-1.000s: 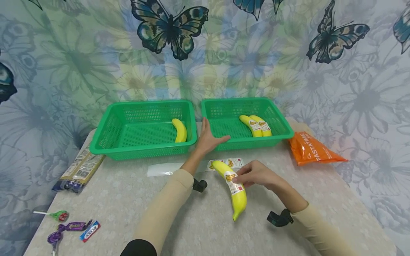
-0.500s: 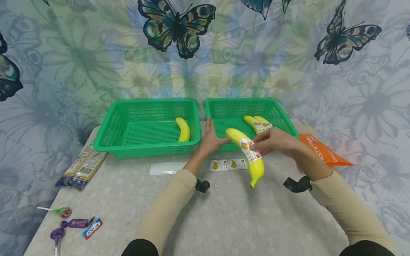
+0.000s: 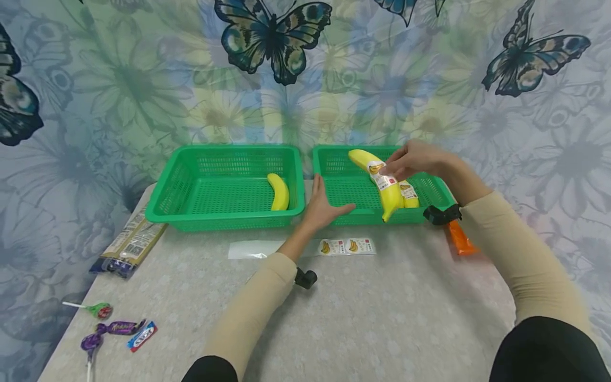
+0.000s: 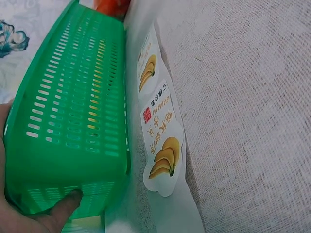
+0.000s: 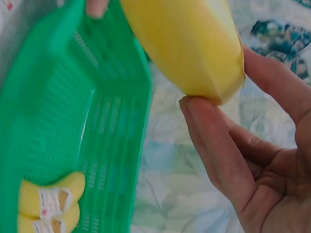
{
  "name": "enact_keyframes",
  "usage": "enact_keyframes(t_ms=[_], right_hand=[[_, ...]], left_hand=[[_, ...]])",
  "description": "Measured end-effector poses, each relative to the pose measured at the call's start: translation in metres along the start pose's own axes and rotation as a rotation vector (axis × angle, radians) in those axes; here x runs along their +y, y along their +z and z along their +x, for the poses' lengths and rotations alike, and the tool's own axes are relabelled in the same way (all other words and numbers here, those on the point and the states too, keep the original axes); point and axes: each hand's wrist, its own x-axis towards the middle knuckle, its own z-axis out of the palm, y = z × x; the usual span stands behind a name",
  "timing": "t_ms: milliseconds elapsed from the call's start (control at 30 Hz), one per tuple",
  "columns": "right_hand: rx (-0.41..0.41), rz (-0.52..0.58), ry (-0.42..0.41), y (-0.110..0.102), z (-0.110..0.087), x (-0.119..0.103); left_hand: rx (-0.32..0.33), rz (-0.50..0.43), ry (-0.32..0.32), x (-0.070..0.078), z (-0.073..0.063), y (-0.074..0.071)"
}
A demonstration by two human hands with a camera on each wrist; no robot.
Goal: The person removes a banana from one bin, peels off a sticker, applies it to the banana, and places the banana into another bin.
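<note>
In the head view my right hand (image 3: 414, 161) pinches a yellow banana (image 3: 392, 197) with a white banana-print label round its middle. The banana is held tilted above the right green basket (image 3: 346, 216). Beneath it in that basket lie labelled bananas (image 5: 51, 199), partly hidden in the head view. My left hand (image 3: 321, 209) is at that basket's near left corner, fingers extended and thumb spread. Its thumb (image 4: 65, 208) touches the basket wall in the left wrist view. A strip of banana labels (image 3: 346, 246) lies on the table just in front.
To the left stands another green basket (image 3: 219, 217) holding one unlabelled banana (image 3: 279, 192). A gold package (image 3: 131, 244), a green lollipop (image 3: 100, 310) and other wrapped sweets (image 3: 121, 328) lie at the table's left. An orange packet (image 3: 460, 239) sits at the right, partly behind my right arm.
My right hand has lifted the labelled banana off the table and carried it forward and right over the right basket. My left hand stays at the basket's corner. The head view has shifted slightly.
</note>
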Motion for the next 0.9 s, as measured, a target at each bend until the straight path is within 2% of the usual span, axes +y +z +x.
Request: enact_keyframes(t_ms=[200,467,633,900], right_hand=[[-0.031,-0.036,0.005,-0.015,0.036,0.003],[-0.080,-0.091,0.026,-0.021,0.078,0.028],[-0.094,-0.083,0.059,-0.024,0.097,0.049],[-0.095,-0.043,0.088,-0.015,0.118,0.075]], left_hand=[[0.000,-0.007,-0.008,0.001,-0.001,-0.001],[0.007,-0.001,-0.010,-0.001,-0.002,0.001],[0.000,0.009,-0.015,-0.002,-0.002,0.001],[-0.002,0.008,-0.008,-0.002,-0.003,0.000]])
